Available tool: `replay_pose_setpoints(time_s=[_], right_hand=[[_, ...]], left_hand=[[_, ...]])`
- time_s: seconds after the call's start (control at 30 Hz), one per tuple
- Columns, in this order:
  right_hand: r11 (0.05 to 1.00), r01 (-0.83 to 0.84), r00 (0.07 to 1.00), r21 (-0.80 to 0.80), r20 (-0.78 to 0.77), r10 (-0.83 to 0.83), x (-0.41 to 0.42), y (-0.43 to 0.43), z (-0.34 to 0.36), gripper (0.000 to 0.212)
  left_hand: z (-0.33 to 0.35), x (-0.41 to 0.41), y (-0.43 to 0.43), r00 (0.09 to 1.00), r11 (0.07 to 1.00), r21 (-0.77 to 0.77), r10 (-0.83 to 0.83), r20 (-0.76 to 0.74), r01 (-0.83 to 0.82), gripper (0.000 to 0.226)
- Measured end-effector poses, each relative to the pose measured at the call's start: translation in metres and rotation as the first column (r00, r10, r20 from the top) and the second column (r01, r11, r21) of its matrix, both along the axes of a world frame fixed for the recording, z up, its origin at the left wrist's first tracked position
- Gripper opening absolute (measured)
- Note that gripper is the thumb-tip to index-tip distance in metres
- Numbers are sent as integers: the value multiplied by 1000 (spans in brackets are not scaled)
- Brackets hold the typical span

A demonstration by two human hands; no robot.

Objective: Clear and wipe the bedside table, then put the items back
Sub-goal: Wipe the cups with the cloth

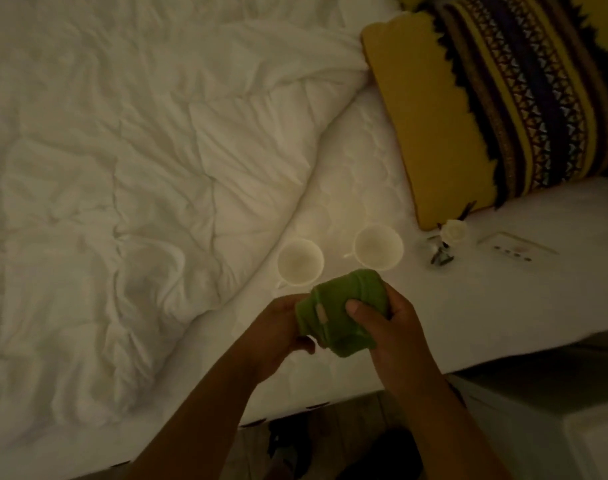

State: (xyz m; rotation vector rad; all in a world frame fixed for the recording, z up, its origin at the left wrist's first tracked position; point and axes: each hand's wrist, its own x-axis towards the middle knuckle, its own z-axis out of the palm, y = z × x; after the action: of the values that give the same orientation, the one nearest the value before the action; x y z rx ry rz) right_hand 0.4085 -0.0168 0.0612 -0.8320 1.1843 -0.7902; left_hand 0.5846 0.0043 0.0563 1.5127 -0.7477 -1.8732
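The green cloth [344,311] is bunched up in a soft lump, held in the air over the near edge of the bed [468,323]. It looks thick and fuzzy, with folds on top and a small pale tag on its left side. The left hand [281,330] grips the left end of it. The right hand [392,327] grips the right end, with the thumb pressed on the front. Both hands are closed on the cloth, as if folding or squeezing it.

Just past the cloth, two white cups sit on the white sheet. The left cup [300,260] is near the edge of the rumpled blanket [122,168]. The right cup [378,247] sits a little farther right. Both stand upright and look empty.

What could go wrong? The bed is soft and bumpy. If a hand or the cloth bumps a cup, it could tip over and roll. The left cup is very near the cloth, so it is most at risk. If the cloth is wet, drips could spot the sheet.

Farther right lie a small white flower thing [453,232] and a flat white remote [517,249]. They are small and the room is dim, so they could get forgotten. A yellow pillow [416,116] is at the far right. The bedside table does not show clearly.
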Motion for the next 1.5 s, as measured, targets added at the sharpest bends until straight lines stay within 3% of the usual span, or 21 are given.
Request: replay_pose_setpoints(time_s=[0.07, 0.13, 0.2, 0.3, 0.4, 0.57, 0.7, 0.83, 0.9, 1.0, 1.17, 1.33, 1.4, 1.5], right_hand=[[998, 39, 999, 38, 25, -40, 8, -4, -9, 45], [996, 44, 999, 77, 26, -46, 17, -5, -21, 45], [993, 45, 999, 105, 19, -47, 22, -4, -31, 44], [990, 58, 998, 126, -28, -55, 24, 0, -44, 43], [990, 45, 997, 133, -74, -36, 21, 0, -53, 38], [991, 29, 985, 131, -172, -6, 16, -6, -67, 32], [996, -17, 971, 86, -236, 37, 20, -10, -68, 30], [994, -103, 936, -25, -340, 88, 27, -19, -59, 38], [986, -124, 929, -111, -362, 76, 31, -24, -52, 47], [965, -142, 925, -222, -376, 49, 43, -28, -37, 53], [950, -150, 942, -275, -332, 53, 68, -31, -16, 64], [931, -172, 924, -321, -382, 39, 80, -41, -3, 67], [952, -114, 948, -283, -319, 19, 76, -45, -1, 61], [991, 8, 1000, -137, 25, -4, 63, -51, -4, 31]], left_hand=[[-14, 15, -11, 933, 994, -103, 4, 359, 36, 20], [-27, 27, -20, 652, 958, -225, 58, 756, 176, 12], [-39, 33, -24, 512, 893, -345, 160, 844, 289, 12], [-61, 36, -29, 470, 824, -391, 177, 865, 409, 50], [-79, 32, -38, 453, 802, -320, 70, 889, 504, 75], [-102, 27, -52, 492, 794, -297, -3, 871, 531, 91], [-101, 30, -65, 606, 796, -365, -3, 795, 483, 99], [-82, 38, -72, 828, 932, -327, 56, 557, 156, 107], [-68, 44, -74, 893, 958, -280, 77, 444, 57, 110], [-49, 49, -74, 929, 959, -282, 81, 361, 25, 108], [-27, 41, -73, 977, 969, -204, 169, 132, -140, 96], [-17, 39, -72, 969, 953, -201, 241, 47, -227, 86], [-13, 41, -71, 972, 952, -207, 234, 17, -226, 78], [-7, 45, -68, 976, 953, -211, 202, -84, -216, 80]])
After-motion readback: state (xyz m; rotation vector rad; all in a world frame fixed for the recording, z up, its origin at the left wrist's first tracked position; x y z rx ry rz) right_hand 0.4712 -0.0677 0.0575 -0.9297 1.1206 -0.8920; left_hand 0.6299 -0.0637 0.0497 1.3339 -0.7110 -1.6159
